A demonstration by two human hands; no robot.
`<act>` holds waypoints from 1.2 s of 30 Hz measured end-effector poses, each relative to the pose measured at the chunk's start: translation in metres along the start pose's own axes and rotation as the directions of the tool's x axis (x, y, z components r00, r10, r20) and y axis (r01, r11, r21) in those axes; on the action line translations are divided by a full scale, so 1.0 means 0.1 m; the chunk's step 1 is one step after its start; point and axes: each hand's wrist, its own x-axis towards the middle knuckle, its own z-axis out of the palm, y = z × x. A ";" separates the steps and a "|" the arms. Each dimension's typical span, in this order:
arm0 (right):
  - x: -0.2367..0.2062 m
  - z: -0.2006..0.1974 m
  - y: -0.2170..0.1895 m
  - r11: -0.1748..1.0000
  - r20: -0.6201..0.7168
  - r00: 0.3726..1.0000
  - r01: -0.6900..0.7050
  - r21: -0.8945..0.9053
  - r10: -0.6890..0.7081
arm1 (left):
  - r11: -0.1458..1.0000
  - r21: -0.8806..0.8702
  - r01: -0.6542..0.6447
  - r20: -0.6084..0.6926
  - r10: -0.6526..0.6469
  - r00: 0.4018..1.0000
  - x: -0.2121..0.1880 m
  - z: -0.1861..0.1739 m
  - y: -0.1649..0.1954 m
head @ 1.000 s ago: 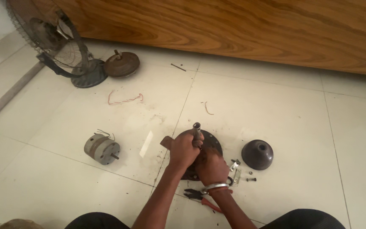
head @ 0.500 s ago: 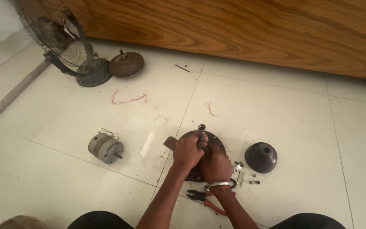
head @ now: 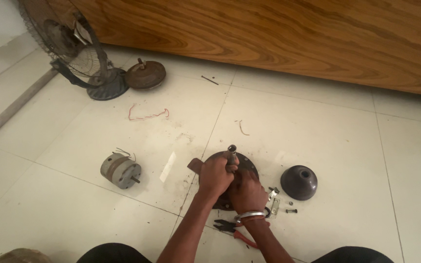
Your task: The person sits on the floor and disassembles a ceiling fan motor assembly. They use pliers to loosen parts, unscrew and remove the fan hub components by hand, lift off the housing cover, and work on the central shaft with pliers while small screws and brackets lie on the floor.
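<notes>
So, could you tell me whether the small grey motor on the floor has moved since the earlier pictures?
No. The small grey motor sits at the same spot left of the tile joint; only the head camera has shifted.

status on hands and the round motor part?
Left hand grips the shaft. Right hand presses on the round motor housing. Pliers and bolts lie close by.

Home floor: white tiles [head: 317, 146], wooden furniture [head: 269, 39], fan parts
</notes>
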 end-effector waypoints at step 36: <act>-0.12 -0.12 0.16 0.987 0.104 0.991 -0.067 -0.146 0.083 | 0.999 0.026 -0.031 -0.011 0.031 0.999 0.01 -0.04 0.07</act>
